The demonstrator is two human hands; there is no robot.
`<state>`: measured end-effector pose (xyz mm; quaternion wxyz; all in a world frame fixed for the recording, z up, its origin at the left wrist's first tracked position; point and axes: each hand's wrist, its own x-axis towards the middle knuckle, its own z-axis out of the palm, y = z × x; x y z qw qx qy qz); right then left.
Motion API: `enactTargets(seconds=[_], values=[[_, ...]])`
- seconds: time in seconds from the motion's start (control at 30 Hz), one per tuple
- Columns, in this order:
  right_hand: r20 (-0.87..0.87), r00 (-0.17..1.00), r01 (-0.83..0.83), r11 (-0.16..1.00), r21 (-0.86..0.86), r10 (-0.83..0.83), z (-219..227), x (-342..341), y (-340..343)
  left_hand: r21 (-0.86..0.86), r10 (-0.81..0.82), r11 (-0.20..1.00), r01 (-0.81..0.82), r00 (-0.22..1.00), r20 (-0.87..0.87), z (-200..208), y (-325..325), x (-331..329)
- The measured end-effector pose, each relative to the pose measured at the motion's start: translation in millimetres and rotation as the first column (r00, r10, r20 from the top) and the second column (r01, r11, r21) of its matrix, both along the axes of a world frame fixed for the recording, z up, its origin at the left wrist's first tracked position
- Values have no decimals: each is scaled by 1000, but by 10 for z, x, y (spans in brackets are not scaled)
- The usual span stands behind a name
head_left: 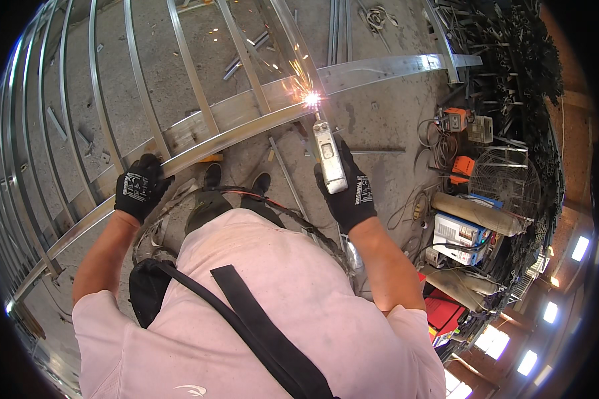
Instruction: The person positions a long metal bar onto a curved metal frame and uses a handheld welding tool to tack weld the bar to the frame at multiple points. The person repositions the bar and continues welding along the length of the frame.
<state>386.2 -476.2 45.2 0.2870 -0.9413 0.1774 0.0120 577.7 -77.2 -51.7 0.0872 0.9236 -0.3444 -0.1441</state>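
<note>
My right hand [350,189], in a black glove, grips a grey welding electrode holder [328,154] pointed up at a long metal rail [246,123]. A bright arc with sparks [311,98] burns where its tip meets the rail, at the foot of an upright bar. My left hand [140,186], also in a black glove, clamps the same rail further left. The rail belongs to a large metal frame of parallel bars [100,93] lying over the concrete floor.
A welding cable [259,197] runs by my feet and black shoes [213,176]. At the right stand a wire fan guard [506,179], orange machines [456,120], a blue-white welder unit [459,236] and rolled tubes. Stacked dark metal profiles [512,53] fill the upper right.
</note>
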Motion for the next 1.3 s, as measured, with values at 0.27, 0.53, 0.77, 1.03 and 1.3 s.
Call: enactTargets(seconds=[0.27,0.53,0.77,1.03,1.3], values=[[14,1000,-23,999,-39,24,-41,-1,-38,2,1,1000,-1,1000,-2,5,-12,2],[10,1000,-22,999,-29,22,-44,-34,-30,-18,2,1000,-2,1000,7,42,-19,-7],[10,1000,-15,999,-30,15,-33,-52,-28,-30,11,999,-10,1000,5,82,-45,-13],[28,999,-16,1000,-25,17,-39,-67,-29,-71,2,997,0,999,35,33,-24,-8],[4,1000,9,1000,1,-9,2,-90,9,-97,-4,995,9,999,51,43,-22,-22]])
